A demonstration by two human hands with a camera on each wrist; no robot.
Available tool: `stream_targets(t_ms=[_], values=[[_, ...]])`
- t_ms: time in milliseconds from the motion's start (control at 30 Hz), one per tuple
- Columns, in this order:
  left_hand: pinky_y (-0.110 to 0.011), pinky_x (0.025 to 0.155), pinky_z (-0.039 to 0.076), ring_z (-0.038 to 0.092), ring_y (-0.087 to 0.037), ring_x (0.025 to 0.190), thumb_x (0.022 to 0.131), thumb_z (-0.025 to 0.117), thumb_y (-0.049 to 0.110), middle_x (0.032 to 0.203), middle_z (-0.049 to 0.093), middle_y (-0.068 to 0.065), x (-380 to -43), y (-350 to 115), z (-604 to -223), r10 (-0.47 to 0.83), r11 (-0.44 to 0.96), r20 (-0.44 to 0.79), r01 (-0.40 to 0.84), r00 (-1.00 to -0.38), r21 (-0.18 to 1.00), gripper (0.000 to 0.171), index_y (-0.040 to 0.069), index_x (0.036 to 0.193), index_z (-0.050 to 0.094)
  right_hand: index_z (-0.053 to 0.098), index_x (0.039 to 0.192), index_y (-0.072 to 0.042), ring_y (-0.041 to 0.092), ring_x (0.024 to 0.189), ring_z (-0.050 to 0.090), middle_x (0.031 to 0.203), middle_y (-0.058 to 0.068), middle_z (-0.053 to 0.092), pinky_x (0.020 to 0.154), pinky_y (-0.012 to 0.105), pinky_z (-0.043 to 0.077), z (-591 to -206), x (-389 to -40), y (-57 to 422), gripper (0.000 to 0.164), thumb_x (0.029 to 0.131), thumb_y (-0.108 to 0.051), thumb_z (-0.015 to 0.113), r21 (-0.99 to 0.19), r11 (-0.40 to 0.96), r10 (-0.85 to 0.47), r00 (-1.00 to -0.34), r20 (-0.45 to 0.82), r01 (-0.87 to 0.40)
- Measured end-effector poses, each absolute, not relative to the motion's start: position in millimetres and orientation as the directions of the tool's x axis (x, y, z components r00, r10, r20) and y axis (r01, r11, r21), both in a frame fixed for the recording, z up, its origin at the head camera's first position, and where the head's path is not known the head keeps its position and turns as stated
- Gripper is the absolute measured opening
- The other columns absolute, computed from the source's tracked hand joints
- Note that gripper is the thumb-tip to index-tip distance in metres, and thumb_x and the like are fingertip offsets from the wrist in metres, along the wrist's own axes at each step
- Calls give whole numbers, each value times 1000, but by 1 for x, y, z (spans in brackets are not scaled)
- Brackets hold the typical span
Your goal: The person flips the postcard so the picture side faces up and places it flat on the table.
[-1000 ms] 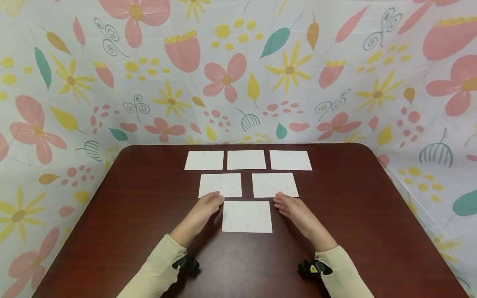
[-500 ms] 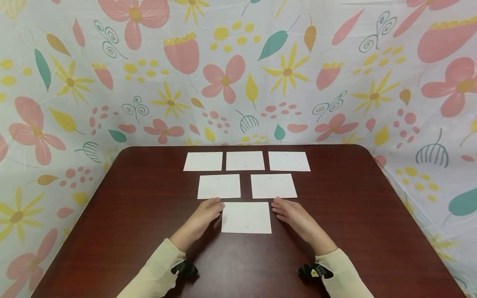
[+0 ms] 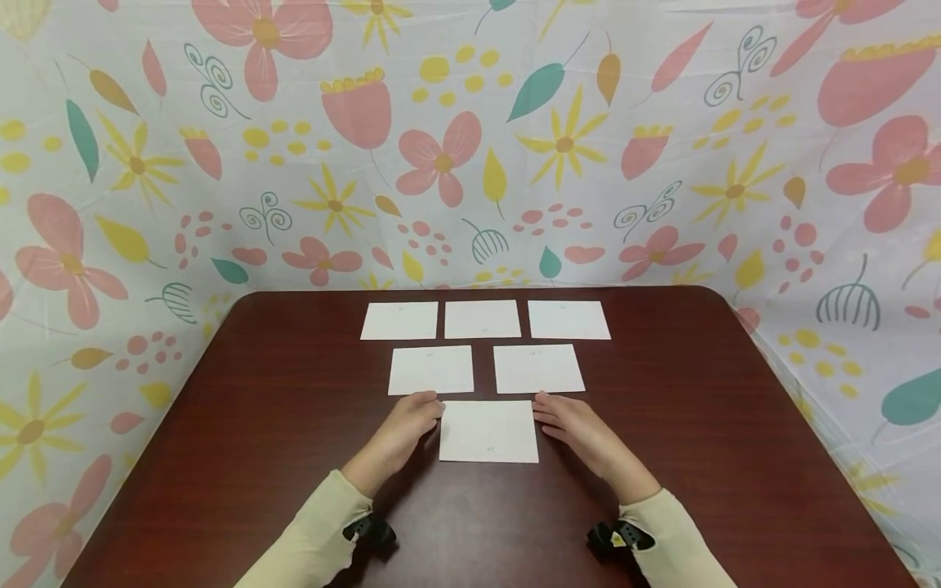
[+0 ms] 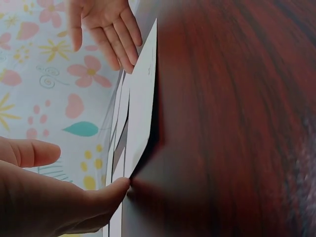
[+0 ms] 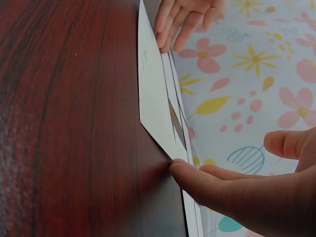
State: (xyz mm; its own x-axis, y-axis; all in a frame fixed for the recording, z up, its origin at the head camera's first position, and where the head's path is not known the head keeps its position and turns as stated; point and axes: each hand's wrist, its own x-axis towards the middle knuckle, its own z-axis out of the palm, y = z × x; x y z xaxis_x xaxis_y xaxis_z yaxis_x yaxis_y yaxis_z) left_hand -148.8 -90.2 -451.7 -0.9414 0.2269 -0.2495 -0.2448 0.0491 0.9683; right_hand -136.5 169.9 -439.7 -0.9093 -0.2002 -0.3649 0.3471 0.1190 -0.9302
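Observation:
A white card [image 3: 488, 433] lies alone at the front of the card layout, with a small faint mark near its lower edge. My left hand [image 3: 403, 426] is at its upper left corner, and my right hand [image 3: 586, 434] is at its upper right corner. In the left wrist view, the left hand's fingertips [image 4: 121, 185] touch the card's edge. Straight fingertips [image 5: 178, 168] of the right hand meet the opposite edge in the right wrist view. Neither hand has its fingers curled round the card.
Behind the front card are two white cards, one at left [image 3: 430, 371] and one at right [image 3: 539, 370]. Farther back, a row of three more includes a middle card [image 3: 482, 319]. All lie on a dark reddish-brown table [image 3: 279, 392]. A flower-patterned cloth [image 3: 441, 220] surrounds the table's back and sides.
Both hands have come in slightly to the front card's edges. The front card has shifted a little to the right relative to the others, which stay in place.

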Motion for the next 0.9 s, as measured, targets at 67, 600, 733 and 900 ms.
stream_targets(t_ms=[67, 600, 733, 900], values=[[-46, 98, 31, 39, -39, 116, 88, 46, 10, 127, 35, -32, -149, -89, -452, 218, 47, -252, -248, -943, 968, 52, -17, 127, 27, 31, 132, 5, 32, 122, 37, 134, 24, 35, 100, 42, 31, -440, -137, 169, 54, 93, -30, 43, -929, 125, -197, -909, -368, 349], [-43, 93, 38, 39, -39, 115, 84, 46, -3, 126, 35, -29, -153, -91, -448, 178, 6, -227, -229, -958, 973, 48, -13, 129, 31, 32, 133, -1, 30, 121, 37, 136, 16, 34, 99, 43, 32, -444, -142, 168, 54, 92, -33, 46, -944, 78, -200, -923, -330, 321], [-39, 90, 41, 41, -36, 114, 83, 48, -4, 124, 38, -26, -155, -92, -448, 155, 51, -211, -205, -965, 977, 47, -10, 128, 35, 32, 135, -3, 31, 120, 38, 137, 14, 33, 96, 43, 35, -443, -144, 168, 54, 92, -32, 46, -954, 65, -209, -930, -301, 294], [-35, 84, 45, 46, -32, 111, 82, 52, -4, 123, 43, -22, -158, -91, -450, 120, 174, -170, -148, -978, 974, 44, -4, 126, 43, 35, 133, -1, 30, 115, 43, 135, 16, 35, 90, 37, 42, -442, -145, 167, 49, 89, -15, 52, -972, 49, -187, -954, -234, 228]])
